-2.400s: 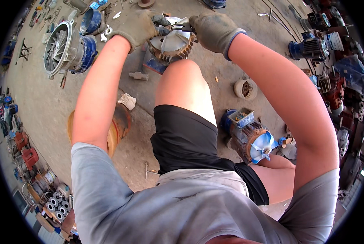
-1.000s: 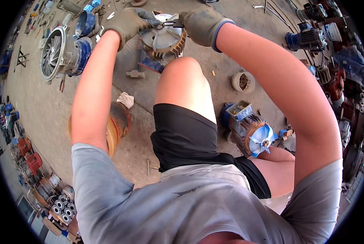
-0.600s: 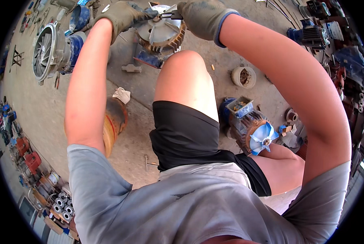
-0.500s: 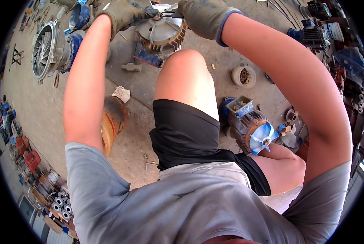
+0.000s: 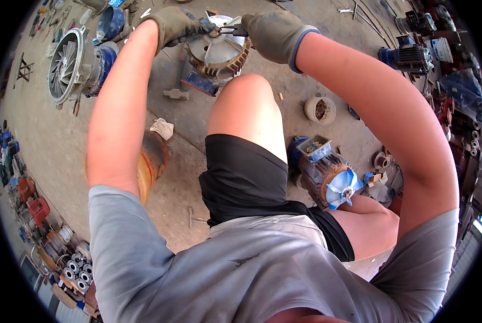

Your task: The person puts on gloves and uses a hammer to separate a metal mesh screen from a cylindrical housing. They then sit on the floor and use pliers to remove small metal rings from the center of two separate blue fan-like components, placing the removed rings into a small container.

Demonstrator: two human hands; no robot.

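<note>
In front of my knee stands an electric motor (image 5: 215, 49) with a pale metal end cover and brownish fins, its shaft end facing up. My right hand (image 5: 273, 36), in a grey-brown work glove, is closed round dark circlip pliers (image 5: 238, 29). Their two thin tips reach to the shaft at the cover's middle. My left hand (image 5: 180, 28), gloved too, comes in from the other side. Its fingertips are pressed together at the shaft, beside the plier tips. Whatever small part they pinch is hidden by the dark glove.
A hammer (image 5: 176, 95) lies near the motor. At right are a white bucket (image 5: 320, 110) of small parts and another motor with a blue fan (image 5: 344, 188), a tray (image 5: 315, 148) on it. A large finned housing (image 5: 68, 67) stands at left.
The view has shifted slightly, so the motor and both hands appear a little lower. The pliers and my left fingertips stay at the shaft.
</note>
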